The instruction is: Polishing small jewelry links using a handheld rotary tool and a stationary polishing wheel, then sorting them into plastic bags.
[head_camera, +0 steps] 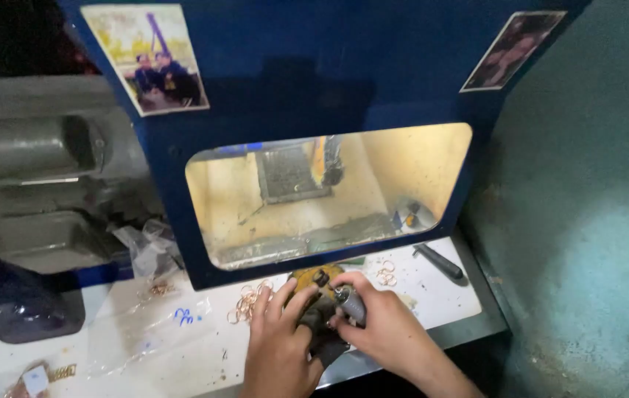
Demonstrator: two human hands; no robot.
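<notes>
Head view: the left hand comes up from six o'clock and lies over a dark, grimy cloth at the near edge of the white bench. Its fingers are loosely curled with the fingertips touching the cloth, the grip pressed down on it rather than spread. The right hand enters from five o'clock and holds a small grey metal cylinder, its grip pinching that piece between thumb and fingers; the cylinder points toward eleven o'clock and touches the cloth. Both hands meet at about six o'clock in the picture, just below the opening of a blue cabinet.

Just beyond the hands, at twelve o'clock from them, sits a yellowish stained pad at the cabinet's mouth. A scatter of thin copper-coloured rings lies on the bench at ten o'clock from the left hand, and a smaller cluster of rings at one o'clock from the right hand. A dark-handled tool rests on the bench at two o'clock from the right hand, well apart from it.

The cabinet's lit window shows a yellow-stained interior. Two photographs are stuck on the cabinet, one at the upper left and one at the upper right. Crumpled clear plastic lies at nine o'clock, beside a grey metal tray.
</notes>
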